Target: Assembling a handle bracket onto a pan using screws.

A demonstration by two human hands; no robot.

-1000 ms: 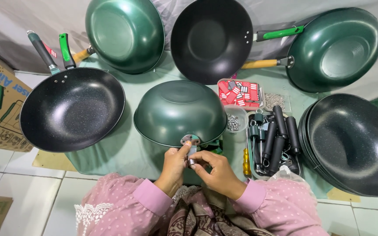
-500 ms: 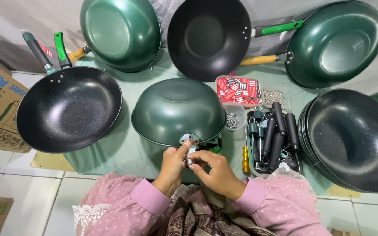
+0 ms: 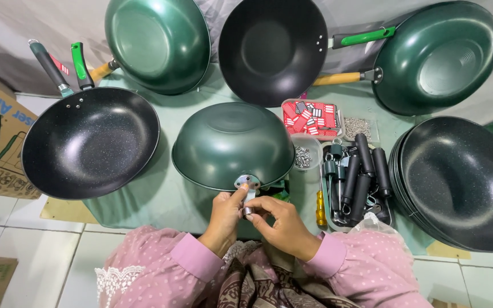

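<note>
Two hands met at the near rim of the upturned green wok (image 3: 232, 142), which lay bowl-down on the pale green cloth (image 3: 161, 199) directly in front of us. Our left hand (image 3: 225, 212) had its thumb and fingertips pressed against the round metal bracket (image 3: 247, 182) at the wok's edge, while our right hand (image 3: 281, 219) pinched a small metal piece (image 3: 248, 210) just below it between thumb and forefinger; both sets of fingers were curled nearly closed, though we could not tell exactly what the small piece was. We judged the wok stiff and fairly heavy, with a smooth, glossy coat that would slide under a loose grip, so the rim beside the bracket seemed the surest place to take hold. The small hardware looked light and easy to drop.

Just beside the wok on the right, a clear round cup (image 3: 304, 155) held silvery screws or nuts. Behind it, a shallow clear tray (image 3: 311, 118) carried red and dark tags, with a patch of small metal bits (image 3: 356, 128) next to it. A larger tray (image 3: 383, 214) held black handles (image 3: 360, 171) lying side by side, and a yellow screwdriver (image 3: 320, 209) lay at its near-left edge. Beyond that, dark woks (image 3: 463, 182) sat nested in a stack.
</note>
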